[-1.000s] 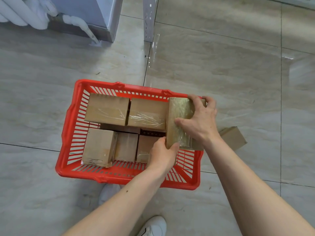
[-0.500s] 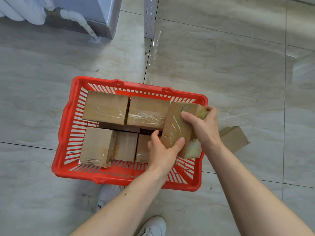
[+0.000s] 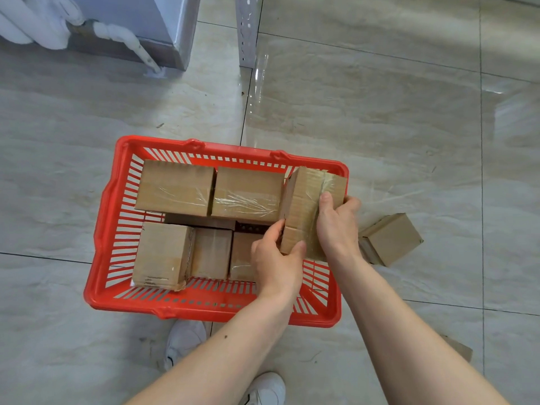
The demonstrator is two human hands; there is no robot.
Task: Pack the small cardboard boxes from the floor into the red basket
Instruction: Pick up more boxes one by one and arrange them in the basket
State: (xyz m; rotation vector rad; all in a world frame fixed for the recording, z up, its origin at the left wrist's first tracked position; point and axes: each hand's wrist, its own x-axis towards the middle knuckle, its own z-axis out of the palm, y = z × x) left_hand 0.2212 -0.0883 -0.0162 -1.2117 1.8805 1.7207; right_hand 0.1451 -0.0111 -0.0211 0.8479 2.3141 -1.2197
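A red basket (image 3: 114,229) sits on the tiled floor and holds several taped cardboard boxes. Both hands grip one more taped box (image 3: 304,206), tilted at the basket's right end. My left hand (image 3: 276,261) holds its near corner. My right hand (image 3: 336,226) clasps its right side, thumb on top. A loose small box (image 3: 390,239) lies on the floor just right of the basket. Another box corner (image 3: 458,349) peeks out past my right forearm.
A grey cabinet base (image 3: 163,39) with white pipes (image 3: 38,27) stands at the back left. A perforated metal post (image 3: 248,30) rises behind the basket. My white shoes (image 3: 184,343) are at the basket's near edge. Glossy tile stretches to the right.
The held box has tipped from flat-upright to leaning over the basket's right end and sunk lower. My right hand slid from its top to its right side; the left shifted to the near corner.
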